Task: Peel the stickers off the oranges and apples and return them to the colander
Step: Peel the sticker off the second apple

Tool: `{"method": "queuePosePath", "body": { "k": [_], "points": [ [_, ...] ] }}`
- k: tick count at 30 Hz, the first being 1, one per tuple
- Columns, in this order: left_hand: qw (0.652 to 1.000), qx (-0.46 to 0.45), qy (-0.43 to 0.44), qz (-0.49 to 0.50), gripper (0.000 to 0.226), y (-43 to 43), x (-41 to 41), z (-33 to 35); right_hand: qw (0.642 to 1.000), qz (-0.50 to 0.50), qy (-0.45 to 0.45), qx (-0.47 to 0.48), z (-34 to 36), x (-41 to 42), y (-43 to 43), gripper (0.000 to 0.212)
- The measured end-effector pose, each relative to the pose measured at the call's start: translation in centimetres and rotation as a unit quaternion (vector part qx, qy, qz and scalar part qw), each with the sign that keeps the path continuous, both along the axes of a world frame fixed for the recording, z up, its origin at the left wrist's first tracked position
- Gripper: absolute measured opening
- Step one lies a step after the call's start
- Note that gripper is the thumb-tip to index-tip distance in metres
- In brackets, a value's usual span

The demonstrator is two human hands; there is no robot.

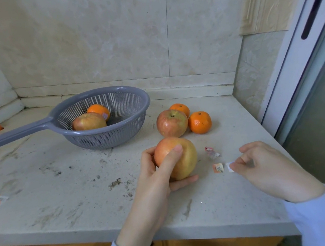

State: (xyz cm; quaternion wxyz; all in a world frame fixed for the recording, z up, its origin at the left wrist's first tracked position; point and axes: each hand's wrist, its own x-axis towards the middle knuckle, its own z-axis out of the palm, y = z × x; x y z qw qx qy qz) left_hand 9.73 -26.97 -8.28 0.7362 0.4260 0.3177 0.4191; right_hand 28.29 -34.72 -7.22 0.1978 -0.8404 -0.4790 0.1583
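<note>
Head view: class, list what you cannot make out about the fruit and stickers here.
All head view.
- Held apple: far side hidden by itself and the left hand.
- Orange in the colander: lower part behind an apple.
- Peeled sticker on the counter: print too small.
- Colander handle: cut off by the left edge.

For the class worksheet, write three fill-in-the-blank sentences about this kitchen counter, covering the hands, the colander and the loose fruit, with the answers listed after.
1. The left hand grips an apple; the right hand pinches a small white ____.
2. The grey colander holds a second apple and one ____.
3. Right of the colander, a third apple sits on the counter beside ____ oranges.

Missing words: sticker; orange; two.
</note>
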Motion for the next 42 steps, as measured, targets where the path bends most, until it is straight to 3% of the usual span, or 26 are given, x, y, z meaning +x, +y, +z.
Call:
{"method": "queuePosePath", "body": {
  "k": [14,18,21,27,32,37,40,42],
  "points": [
    [1.000,0.004,0.006,0.003,0.059,-0.1,0.0,0.1,0.998,-0.047,-0.051,0.003,-0.1,-0.6,0.3,0.014],
    [1.000,0.002,0.006,0.002,0.061,-0.1,0.1,0.1,0.998,-0.037,-0.052,-0.008,0.2,-1.3,0.2,0.035],
    [1.000,0.002,0.002,0.000,0.062,-0.2,0.0,0.2,0.997,-0.034,-0.065,0.012,0.0,-1.1,0.3,0.012],
    [1.000,-0.002,0.001,0.001,0.059,-0.3,0.1,0.4,0.993,-0.039,-0.107,0.009,-0.6,-1.3,0.5,0.024],
    [1.000,-0.003,0.005,0.004,0.056,-0.2,0.0,0.3,0.995,-0.067,-0.076,0.013,-0.5,-0.8,0.1,0.042],
    [1.000,-0.002,-0.001,0.011,0.056,-0.1,0.1,0.2,0.992,0.032,-0.042,0.115,0.8,-2.1,0.2,0.044],
    [1.000,0.005,-0.023,0.004,0.057,-0.1,0.0,0.1,0.976,0.176,0.061,0.112,3.0,-3.4,0.5,0.070],
    [0.999,0.016,-0.031,-0.009,0.054,-0.2,-0.2,0.1,0.964,0.241,0.078,0.086,4.0,-4.0,1.1,0.086]
  ]
}}
